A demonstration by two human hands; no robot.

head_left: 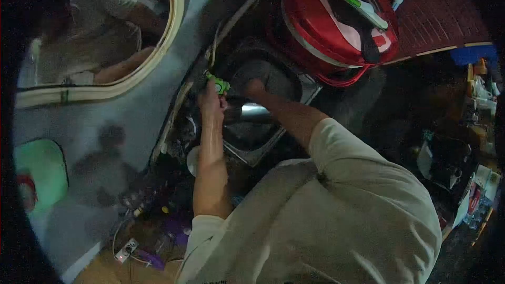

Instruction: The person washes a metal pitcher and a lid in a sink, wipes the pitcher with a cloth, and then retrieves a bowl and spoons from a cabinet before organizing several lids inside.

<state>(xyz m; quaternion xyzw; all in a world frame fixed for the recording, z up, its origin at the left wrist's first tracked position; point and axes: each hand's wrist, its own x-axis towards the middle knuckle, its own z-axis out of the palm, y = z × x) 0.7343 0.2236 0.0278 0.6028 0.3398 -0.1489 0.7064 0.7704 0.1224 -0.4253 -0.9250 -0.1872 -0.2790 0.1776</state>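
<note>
My left hand [213,100] is closed around a small green object [219,85], which looks like a tap or valve, at the left edge of a dark sink [263,144]. Over the basin is my right hand [256,90], dark and blurred, its fingers hard to make out. Between my forearms lies a shiny metal cylinder-like surface [254,111]; whether either hand touches it is unclear. A pale hose or pipe [231,23] runs up from near the green object.
A red bag [329,31] with brushes on top stands beyond the sink. On the wall hangs a cream-framed mirror [176,18]. A power strip [127,250] lies at the lower left. Assorted items fill the right side, near a black bag [447,160].
</note>
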